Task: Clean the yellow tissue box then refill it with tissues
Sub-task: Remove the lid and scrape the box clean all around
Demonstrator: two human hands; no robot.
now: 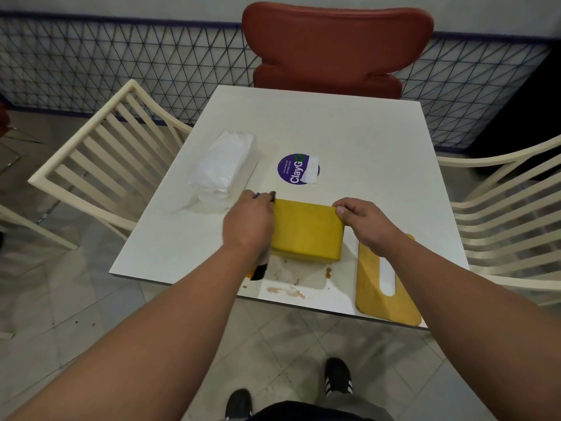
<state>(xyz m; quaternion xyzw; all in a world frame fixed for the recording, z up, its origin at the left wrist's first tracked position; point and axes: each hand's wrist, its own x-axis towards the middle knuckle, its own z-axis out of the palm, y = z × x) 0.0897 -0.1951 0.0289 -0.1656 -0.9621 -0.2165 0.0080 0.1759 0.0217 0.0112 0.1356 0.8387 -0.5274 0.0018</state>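
In the head view, the yellow tissue box (306,230) stands near the worktop's (349,138) near edge, the right hand (359,221) pinching its far right corner. The left hand (250,221) curls at its left end around something dark I cannot identify. The slotted lid (387,284) lies at the near right corner, the tissue pack (221,167) by the left edge.

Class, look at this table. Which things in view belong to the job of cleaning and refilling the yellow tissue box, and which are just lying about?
Belong to the job:
yellow tissue box, gripped by the right hand
dark cloth in the left hand
yellow slotted lid
wrapped tissue pack

Just lying about:
purple round sticker
red chair
cream chairs
brown stains
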